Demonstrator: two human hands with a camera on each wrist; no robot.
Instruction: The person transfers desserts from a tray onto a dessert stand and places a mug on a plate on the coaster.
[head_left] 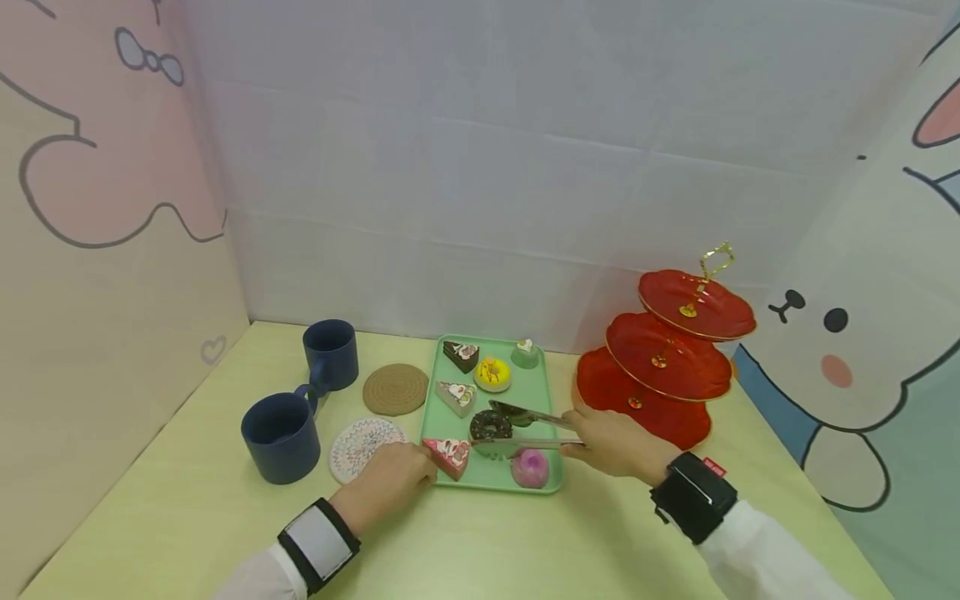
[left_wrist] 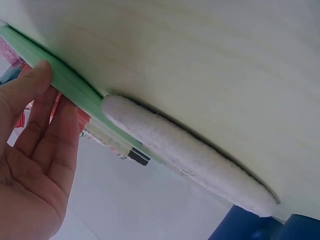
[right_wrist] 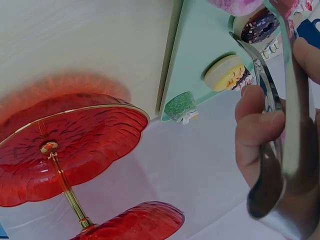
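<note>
My right hand (head_left: 611,437) grips metal serving tongs (right_wrist: 295,100). Their two arms stand apart, at opposite edges of a chocolate donut with sprinkles (head_left: 491,426) lying on a green tray (head_left: 525,406). With thumb and fingers, my left hand (left_wrist: 42,125) pinches the tray's near left edge, beside a pink cake slice (head_left: 448,455). Around the donut on the tray lie a purple round pastry (head_left: 531,468), a yellow donut (head_left: 492,375), a pale cake slice (head_left: 457,397), a chocolate cake slice (head_left: 461,356) and a green dessert with a white top (head_left: 525,354).
A red three-tier stand (head_left: 667,357) with a gold handle rises right of the tray. Left of it lie a brown round coaster (head_left: 395,389) and a speckled white coaster (head_left: 363,447). Two dark blue mugs, one behind (head_left: 332,356) and one nearer (head_left: 281,439), stand farther left.
</note>
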